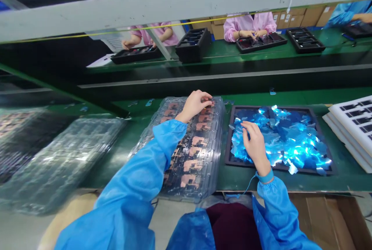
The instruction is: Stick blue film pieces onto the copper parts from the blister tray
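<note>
Left hand [195, 105] curled on a stacked clear plastic blister tray [210, 153] of copper-coloured parts [192, 162], grip unclear; right hand [255, 143] seemed loose, fingertips touching crinkled shiny blue film [290, 137] inside a black tray [229, 133].

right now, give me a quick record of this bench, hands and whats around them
left hand: fingers at the far end of a clear plastic tray holding copper-coloured parts
right hand: fingertips on shiny blue film pieces in a black tray
right wrist: blue strap with a cord
rest: stacked white foam trays on a green conveyor belt
nearby: two people in pink handling black trays
</note>
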`<state>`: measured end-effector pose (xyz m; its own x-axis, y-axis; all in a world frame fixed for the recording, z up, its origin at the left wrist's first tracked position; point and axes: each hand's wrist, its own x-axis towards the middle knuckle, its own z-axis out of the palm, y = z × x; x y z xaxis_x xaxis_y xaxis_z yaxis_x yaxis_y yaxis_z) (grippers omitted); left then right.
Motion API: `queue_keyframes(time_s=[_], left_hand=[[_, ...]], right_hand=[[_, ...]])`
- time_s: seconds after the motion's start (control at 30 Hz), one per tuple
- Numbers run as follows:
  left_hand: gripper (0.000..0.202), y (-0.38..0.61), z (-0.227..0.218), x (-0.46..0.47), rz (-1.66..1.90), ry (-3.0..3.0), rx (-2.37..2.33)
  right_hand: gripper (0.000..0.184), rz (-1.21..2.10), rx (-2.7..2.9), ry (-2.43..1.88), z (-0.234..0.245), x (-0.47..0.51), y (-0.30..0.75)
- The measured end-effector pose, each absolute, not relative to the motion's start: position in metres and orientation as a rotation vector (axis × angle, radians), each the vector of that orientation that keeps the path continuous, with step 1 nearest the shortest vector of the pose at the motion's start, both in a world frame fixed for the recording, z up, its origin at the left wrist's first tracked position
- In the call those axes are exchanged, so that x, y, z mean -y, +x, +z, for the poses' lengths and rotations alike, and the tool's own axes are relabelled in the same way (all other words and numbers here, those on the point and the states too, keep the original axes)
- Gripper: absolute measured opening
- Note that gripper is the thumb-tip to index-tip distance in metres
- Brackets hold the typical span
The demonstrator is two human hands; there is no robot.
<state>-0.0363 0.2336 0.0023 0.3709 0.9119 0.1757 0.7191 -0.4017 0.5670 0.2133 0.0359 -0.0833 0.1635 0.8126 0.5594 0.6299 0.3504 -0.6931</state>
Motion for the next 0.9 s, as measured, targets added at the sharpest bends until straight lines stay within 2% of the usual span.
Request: queue_keyframes(time_s=[0.13,0.23,0.37,0.53,0.7,0.9], left_hand=[[0.017,-0.011,0.015,-0.244,0.734,2.401,-1.437],[0.026,0.061,0.015,-0.268,0.733,2.587,-1.27],[0.022,0.207,-0.014,-0.304,0.325,2.522,-0.997],[0.044,0.326,-0.061,-0.324,0.256,2.406,-0.969],[0.045,0.337,-0.07,-0.333,0.324,2.296,-0.985],[0.036,0.269,-0.026,-0.312,0.393,2.057,-0.918]], right_hand=[[0.03,0.249,1.477,-1.336,-0.081,-0.034,0.213],[0.029,0.287,1.412,-1.334,-0.08,-0.033,0.215],[0.029,0.285,1.317,-1.376,-0.076,-0.032,0.219],[0.037,0.295,1.254,-1.401,-0.07,-0.03,0.217],[0.038,0.315,1.232,-1.4,-0.069,-0.031,0.213],[0.032,0.23,1.117,-1.398,-0.07,-0.031,0.219]])
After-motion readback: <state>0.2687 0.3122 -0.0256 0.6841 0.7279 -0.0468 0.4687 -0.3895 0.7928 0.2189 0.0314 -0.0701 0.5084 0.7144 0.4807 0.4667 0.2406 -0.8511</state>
